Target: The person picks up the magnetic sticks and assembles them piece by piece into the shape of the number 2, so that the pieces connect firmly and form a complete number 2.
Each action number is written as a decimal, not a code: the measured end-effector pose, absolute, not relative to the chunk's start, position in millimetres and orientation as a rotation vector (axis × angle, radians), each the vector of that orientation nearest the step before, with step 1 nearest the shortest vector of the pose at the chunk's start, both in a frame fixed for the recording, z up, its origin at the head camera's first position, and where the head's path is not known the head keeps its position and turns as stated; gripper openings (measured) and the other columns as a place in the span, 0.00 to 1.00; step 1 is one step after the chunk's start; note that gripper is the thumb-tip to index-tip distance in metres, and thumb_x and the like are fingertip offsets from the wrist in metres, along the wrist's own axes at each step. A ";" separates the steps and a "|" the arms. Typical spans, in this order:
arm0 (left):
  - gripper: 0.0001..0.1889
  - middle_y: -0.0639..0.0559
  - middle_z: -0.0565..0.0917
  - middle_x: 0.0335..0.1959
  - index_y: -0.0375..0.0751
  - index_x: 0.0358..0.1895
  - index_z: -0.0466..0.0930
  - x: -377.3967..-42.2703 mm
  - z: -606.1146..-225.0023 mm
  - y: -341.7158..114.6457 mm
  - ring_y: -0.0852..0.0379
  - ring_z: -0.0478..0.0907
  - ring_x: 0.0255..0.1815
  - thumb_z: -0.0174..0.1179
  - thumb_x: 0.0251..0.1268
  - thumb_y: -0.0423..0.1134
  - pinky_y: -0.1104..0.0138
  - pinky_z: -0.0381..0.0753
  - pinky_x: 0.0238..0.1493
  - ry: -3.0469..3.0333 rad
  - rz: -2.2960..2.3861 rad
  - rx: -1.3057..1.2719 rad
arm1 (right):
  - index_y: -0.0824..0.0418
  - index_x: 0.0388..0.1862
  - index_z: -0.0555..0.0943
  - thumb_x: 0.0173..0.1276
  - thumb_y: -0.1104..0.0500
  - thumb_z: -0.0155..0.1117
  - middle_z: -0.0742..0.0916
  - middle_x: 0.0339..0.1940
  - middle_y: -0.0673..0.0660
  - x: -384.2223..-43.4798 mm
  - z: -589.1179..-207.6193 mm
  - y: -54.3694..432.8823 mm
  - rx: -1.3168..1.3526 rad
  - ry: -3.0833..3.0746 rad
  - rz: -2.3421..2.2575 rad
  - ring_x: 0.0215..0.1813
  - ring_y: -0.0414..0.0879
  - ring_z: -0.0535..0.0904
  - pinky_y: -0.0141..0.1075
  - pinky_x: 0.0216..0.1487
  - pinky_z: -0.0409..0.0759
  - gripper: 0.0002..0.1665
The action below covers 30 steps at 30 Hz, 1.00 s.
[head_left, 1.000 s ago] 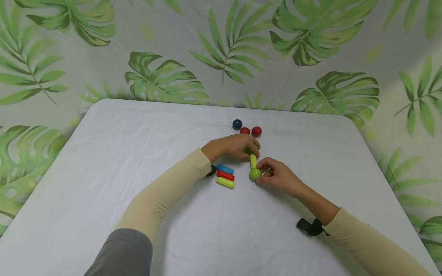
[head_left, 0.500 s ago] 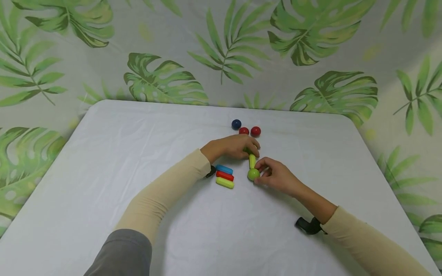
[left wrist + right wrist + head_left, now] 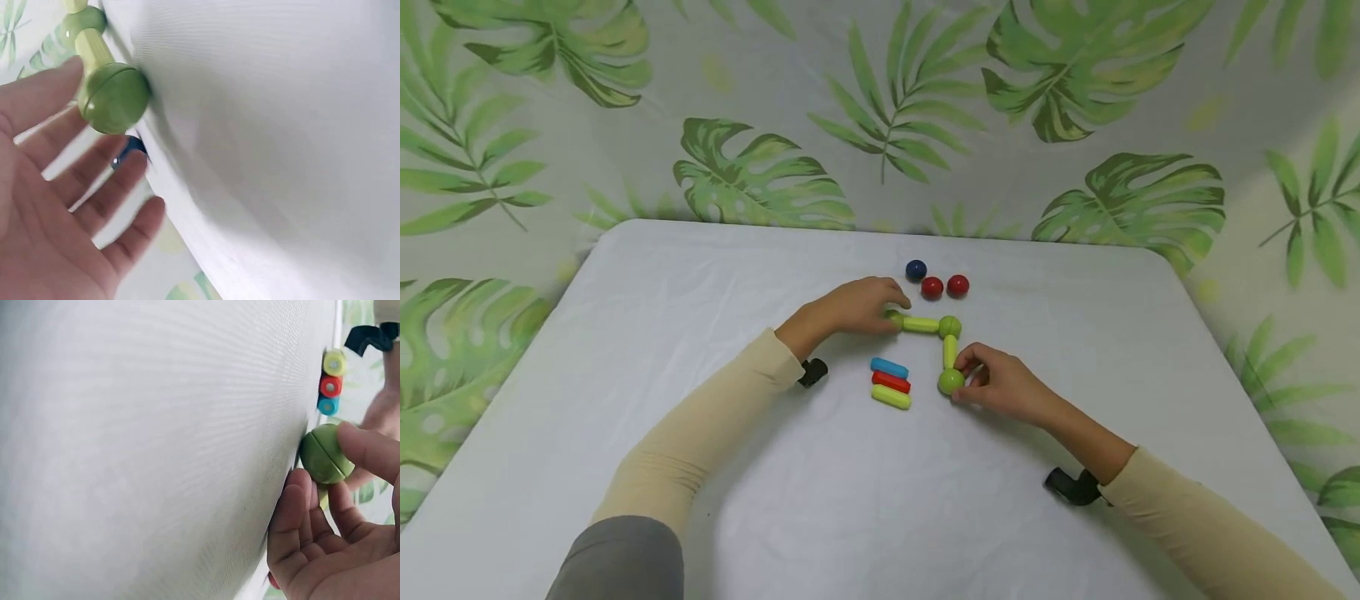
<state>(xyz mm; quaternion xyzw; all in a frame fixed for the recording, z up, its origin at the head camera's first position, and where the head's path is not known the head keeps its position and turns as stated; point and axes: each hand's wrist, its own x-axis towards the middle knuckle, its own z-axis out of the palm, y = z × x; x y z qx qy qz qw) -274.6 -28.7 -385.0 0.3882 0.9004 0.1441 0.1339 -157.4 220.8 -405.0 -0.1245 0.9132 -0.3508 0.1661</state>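
Two yellow-green rods, the upper one (image 3: 921, 324) and the lower one (image 3: 950, 352), join green balls into an L-shape on the table. My left hand (image 3: 859, 307) is at the left-end ball (image 3: 115, 99). Its fingers are spread and fairly straight, thumb and index fingertips right at the ball's side. At the corner sits another green ball (image 3: 950, 327), with no hand on it. My right hand (image 3: 1003, 383) pinches the near-end green ball (image 3: 326, 454) between thumb and fingers.
Loose blue (image 3: 890, 367), red (image 3: 891, 382) and yellow-green (image 3: 891, 397) rods lie side by side left of the L-shape. Beyond it are a dark blue ball (image 3: 915, 270) and two red balls (image 3: 957, 286). A leaf-patterned cloth (image 3: 760, 175) hangs behind the white table (image 3: 700, 267).
My left hand has moved left from the corner ball to the left-end ball, uncovering the upper rod and corner ball. The right hand stays at the near-end ball.
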 end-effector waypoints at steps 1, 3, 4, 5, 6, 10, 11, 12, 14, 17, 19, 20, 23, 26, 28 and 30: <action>0.22 0.46 0.79 0.63 0.43 0.63 0.79 -273.7 -385.3 -31.3 0.50 0.74 0.65 0.60 0.66 0.40 0.58 0.72 0.70 2.608 0.405 1.106 | 0.61 0.49 0.76 0.61 0.59 0.73 0.83 0.44 0.59 -157.3 -404.8 221.0 -0.359 2.605 -0.990 0.39 0.45 0.77 0.30 0.39 0.78 0.21; 0.22 0.46 0.80 0.63 0.43 0.64 0.78 -271.9 -386.3 -34.6 0.50 0.76 0.64 0.60 0.67 0.39 0.57 0.73 0.69 2.600 0.394 1.076 | 0.61 0.49 0.76 0.60 0.60 0.73 0.83 0.44 0.59 -157.2 -404.2 221.1 -0.367 2.605 -0.986 0.39 0.45 0.77 0.30 0.38 0.78 0.20; 0.22 0.46 0.80 0.63 0.43 0.64 0.78 -271.2 -386.7 -35.5 0.50 0.76 0.63 0.60 0.67 0.39 0.57 0.73 0.69 2.594 0.399 1.069 | 0.62 0.49 0.76 0.61 0.60 0.73 0.83 0.44 0.59 -157.1 -404.0 221.2 -0.372 2.603 -0.987 0.39 0.45 0.77 0.30 0.38 0.78 0.20; 0.22 0.46 0.80 0.63 0.43 0.65 0.77 -270.6 -387.4 -36.1 0.50 0.76 0.63 0.60 0.67 0.39 0.57 0.73 0.69 2.588 0.408 1.061 | 0.62 0.49 0.75 0.61 0.60 0.73 0.83 0.44 0.60 -157.0 -403.8 221.3 -0.378 2.601 -0.989 0.39 0.45 0.77 0.30 0.38 0.78 0.21; 0.22 0.46 0.80 0.63 0.43 0.65 0.77 -270.3 -388.0 -36.5 0.51 0.76 0.62 0.60 0.68 0.38 0.58 0.73 0.69 2.586 0.415 1.058 | 0.62 0.49 0.75 0.60 0.60 0.73 0.83 0.44 0.60 -157.0 -403.5 221.3 -0.378 2.599 -0.991 0.39 0.45 0.77 0.30 0.39 0.78 0.21; 0.22 0.47 0.80 0.64 0.43 0.66 0.76 -269.4 -388.9 -37.2 0.51 0.75 0.65 0.60 0.68 0.38 0.57 0.71 0.71 2.596 0.440 1.038 | 0.62 0.49 0.75 0.61 0.60 0.73 0.83 0.45 0.59 -157.4 -402.5 220.8 -0.385 2.604 -0.987 0.39 0.45 0.77 0.31 0.39 0.78 0.21; 0.23 0.47 0.80 0.64 0.43 0.66 0.76 -269.5 -389.2 -37.4 0.51 0.75 0.65 0.60 0.69 0.38 0.57 0.71 0.71 2.600 0.444 1.034 | 0.62 0.49 0.76 0.61 0.60 0.73 0.83 0.45 0.59 -157.7 -402.3 220.8 -0.385 2.609 -0.982 0.39 0.45 0.77 0.31 0.39 0.78 0.21; 0.23 0.47 0.80 0.64 0.43 0.66 0.76 -269.8 -389.5 -37.4 0.51 0.75 0.65 0.60 0.69 0.38 0.57 0.71 0.71 2.604 0.449 1.032 | 0.62 0.49 0.76 0.61 0.60 0.73 0.84 0.45 0.59 -158.4 -402.5 221.1 -0.384 2.612 -0.977 0.39 0.45 0.77 0.31 0.40 0.78 0.21; 0.23 0.47 0.80 0.64 0.44 0.66 0.76 -270.7 -390.2 -37.2 0.51 0.75 0.65 0.60 0.69 0.39 0.58 0.71 0.71 2.609 0.461 1.030 | 0.61 0.49 0.76 0.61 0.60 0.73 0.84 0.45 0.59 -160.0 -402.6 221.8 -0.380 2.618 -0.971 0.40 0.45 0.78 0.32 0.41 0.79 0.20; 0.23 0.47 0.80 0.64 0.44 0.67 0.76 -272.1 -389.9 -36.7 0.51 0.75 0.65 0.59 0.70 0.39 0.58 0.71 0.71 2.616 0.464 1.030 | 0.62 0.49 0.76 0.61 0.59 0.73 0.84 0.45 0.59 -163.1 -402.8 223.0 -0.381 2.619 -0.971 0.40 0.45 0.78 0.34 0.42 0.79 0.20; 0.23 0.47 0.79 0.64 0.44 0.67 0.75 -272.1 -388.9 -36.4 0.51 0.75 0.66 0.59 0.70 0.39 0.58 0.71 0.71 2.619 0.462 1.020 | 0.62 0.49 0.76 0.61 0.59 0.73 0.84 0.45 0.59 -164.2 -402.9 223.0 -0.388 2.613 -0.983 0.40 0.45 0.78 0.33 0.42 0.79 0.21; 0.23 0.47 0.79 0.65 0.44 0.67 0.75 -271.9 -388.6 -36.1 0.51 0.74 0.66 0.59 0.70 0.39 0.58 0.71 0.71 2.621 0.455 1.017 | 0.62 0.49 0.76 0.61 0.59 0.73 0.84 0.45 0.60 -164.4 -403.0 222.9 -0.394 2.609 -0.988 0.40 0.45 0.78 0.33 0.41 0.79 0.21; 0.23 0.46 0.79 0.65 0.43 0.67 0.75 -270.5 -386.9 -35.2 0.51 0.75 0.66 0.59 0.70 0.38 0.58 0.70 0.72 2.614 0.448 1.021 | 0.62 0.49 0.76 0.61 0.59 0.73 0.83 0.44 0.59 -163.7 -403.1 222.4 -0.395 2.605 -0.993 0.40 0.45 0.78 0.32 0.41 0.78 0.21; 0.22 0.46 0.79 0.65 0.42 0.67 0.75 -269.3 -386.2 -34.0 0.50 0.74 0.67 0.58 0.70 0.37 0.58 0.70 0.72 2.609 0.444 1.026 | 0.62 0.49 0.76 0.61 0.59 0.73 0.83 0.44 0.59 -162.6 -403.0 222.4 -0.400 2.600 -0.996 0.40 0.45 0.78 0.31 0.40 0.78 0.21; 0.23 0.46 0.79 0.65 0.42 0.67 0.75 -268.9 -386.0 -33.8 0.50 0.74 0.67 0.58 0.70 0.37 0.58 0.70 0.72 2.610 0.446 1.021 | 0.62 0.48 0.76 0.61 0.59 0.73 0.84 0.44 0.59 -162.6 -403.2 222.7 -0.400 2.600 -1.000 0.40 0.45 0.78 0.30 0.40 0.78 0.20; 0.22 0.46 0.79 0.65 0.42 0.67 0.75 -268.8 -386.2 -34.1 0.50 0.74 0.67 0.58 0.70 0.37 0.58 0.70 0.72 2.615 0.451 1.013 | 0.62 0.48 0.76 0.61 0.59 0.73 0.83 0.44 0.59 -162.7 -403.0 223.0 -0.409 2.597 -1.005 0.40 0.45 0.78 0.31 0.39 0.79 0.20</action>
